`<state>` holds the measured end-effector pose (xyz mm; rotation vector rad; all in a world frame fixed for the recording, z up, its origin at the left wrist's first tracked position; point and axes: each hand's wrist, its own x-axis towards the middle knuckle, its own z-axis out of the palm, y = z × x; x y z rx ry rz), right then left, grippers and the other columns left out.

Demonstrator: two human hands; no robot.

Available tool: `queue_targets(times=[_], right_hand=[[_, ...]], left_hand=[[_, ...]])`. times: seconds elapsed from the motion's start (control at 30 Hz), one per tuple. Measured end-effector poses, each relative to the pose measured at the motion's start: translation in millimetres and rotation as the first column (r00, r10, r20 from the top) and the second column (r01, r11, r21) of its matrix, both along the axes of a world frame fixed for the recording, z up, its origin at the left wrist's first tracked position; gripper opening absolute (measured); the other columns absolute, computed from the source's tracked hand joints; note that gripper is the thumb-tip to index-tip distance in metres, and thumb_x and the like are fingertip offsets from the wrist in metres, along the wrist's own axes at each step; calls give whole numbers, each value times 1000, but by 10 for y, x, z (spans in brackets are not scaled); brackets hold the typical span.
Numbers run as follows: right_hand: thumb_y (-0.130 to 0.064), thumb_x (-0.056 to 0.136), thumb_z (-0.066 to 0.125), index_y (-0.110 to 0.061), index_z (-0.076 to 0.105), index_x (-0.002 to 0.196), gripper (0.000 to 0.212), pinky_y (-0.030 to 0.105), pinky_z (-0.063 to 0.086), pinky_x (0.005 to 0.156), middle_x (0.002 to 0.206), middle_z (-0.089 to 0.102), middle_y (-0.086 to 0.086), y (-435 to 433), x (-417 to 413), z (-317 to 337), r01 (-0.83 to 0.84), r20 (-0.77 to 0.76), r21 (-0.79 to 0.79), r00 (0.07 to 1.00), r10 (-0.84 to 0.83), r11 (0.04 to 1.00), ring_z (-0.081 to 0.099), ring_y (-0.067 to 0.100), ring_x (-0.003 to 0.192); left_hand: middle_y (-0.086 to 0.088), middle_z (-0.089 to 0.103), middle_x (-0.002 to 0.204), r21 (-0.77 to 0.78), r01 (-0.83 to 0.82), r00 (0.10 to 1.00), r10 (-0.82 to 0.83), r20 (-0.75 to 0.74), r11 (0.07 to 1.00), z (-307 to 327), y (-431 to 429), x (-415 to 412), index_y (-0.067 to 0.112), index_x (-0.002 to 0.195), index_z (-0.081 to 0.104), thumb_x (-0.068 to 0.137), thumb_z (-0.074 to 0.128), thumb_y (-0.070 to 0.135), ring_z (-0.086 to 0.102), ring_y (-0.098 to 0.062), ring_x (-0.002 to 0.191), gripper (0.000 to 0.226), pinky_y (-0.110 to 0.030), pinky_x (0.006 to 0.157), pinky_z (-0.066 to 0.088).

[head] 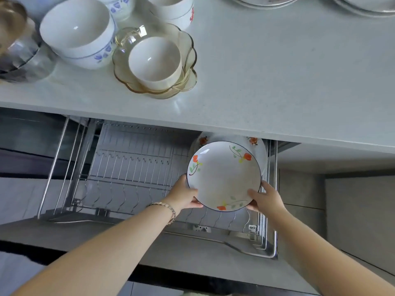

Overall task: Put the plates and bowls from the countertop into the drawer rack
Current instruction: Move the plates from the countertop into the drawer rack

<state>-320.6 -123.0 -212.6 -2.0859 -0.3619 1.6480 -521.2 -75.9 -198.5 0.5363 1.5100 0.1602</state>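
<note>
Both my hands hold a white plate with orange flowers (223, 175) tilted upright over the right end of the wire drawer rack (132, 165). My left hand (184, 194) grips its lower left rim, and my right hand (264, 198) grips its lower right rim. Behind it stands another flowered plate (259, 151) in the rack, mostly hidden. On the countertop (277, 71) sit white bowls with blue flowers (77, 30), a white bowl (155, 60) inside a scalloped glass dish (186, 50), and a bowl with red print (173, 9).
Stacked plates (267, 2) and more plates (367, 5) lie at the countertop's far right edge. A metal bowl stack (18, 50) sits at the far left. The rack's left and middle slots hold nothing. The drawer front (192, 248) lies below my arms.
</note>
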Motion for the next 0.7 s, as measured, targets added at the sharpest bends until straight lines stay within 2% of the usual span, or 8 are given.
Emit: queue_targets(times=[0.13,0.23,0.3,0.33,0.4,0.5,0.57,0.7], right_hand=[[2,90,49,-9,49,123,34,19,57,49,80,64,10,225,80,-211,58,32,29,998,-59,998,63,22,63],[1,90,50,-6,50,122,33,16,54,44,76,61,12,340,102,-381,76,96,35,992,-79,996,61,12,42],[1,89,52,-9,49,125,37,14,52,41,70,59,9,398,120,-465,94,121,39,988,-98,995,59,7,36],[0,89,52,-10,49,126,38,14,53,41,68,59,8,421,127,-494,105,121,43,987,-109,994,61,12,40],[-3,89,53,-11,50,126,37,20,57,53,68,61,6,447,138,-543,100,131,46,986,-105,994,62,20,52],[-10,87,57,-16,48,131,45,42,56,87,79,66,8,419,124,-571,89,195,43,976,-95,995,66,28,69],[-14,88,58,-17,47,132,46,41,54,91,93,63,10,377,129,-555,133,243,39,960,-138,990,68,27,72],[-13,90,56,-8,56,114,24,22,58,57,86,67,15,295,96,-541,188,127,-23,975,-184,982,65,7,42]], left_hand=[[-13,49,129,65,55,998,-54,-11,996,-313,339,123,15,125,40,87,43,-11,56,-42,115,47,-50,87,54],[-10,52,124,128,84,996,-80,-36,988,-529,512,202,21,108,43,85,44,-9,53,-41,117,38,-56,84,54],[-6,53,116,162,106,994,-99,-52,981,-609,587,244,21,109,45,85,45,-7,55,-38,115,37,-54,82,55],[-5,54,113,184,125,991,-113,-71,975,-641,616,254,21,112,47,85,46,-6,57,-37,112,38,-52,82,56],[-5,57,109,216,172,982,-149,-116,961,-696,669,243,18,119,48,85,50,-3,63,-34,104,40,-48,81,58],[-11,62,105,220,255,964,-231,-130,942,-729,702,164,14,130,43,86,57,6,69,-25,74,46,-33,66,61],[-12,62,98,239,288,951,-248,-187,927,-729,681,89,14,137,38,90,58,15,65,-19,63,51,-24,56,58],[-17,63,109,224,301,906,-205,-371,927,-825,517,-117,9,135,43,96,46,21,61,-29,84,40,-44,85,54]])
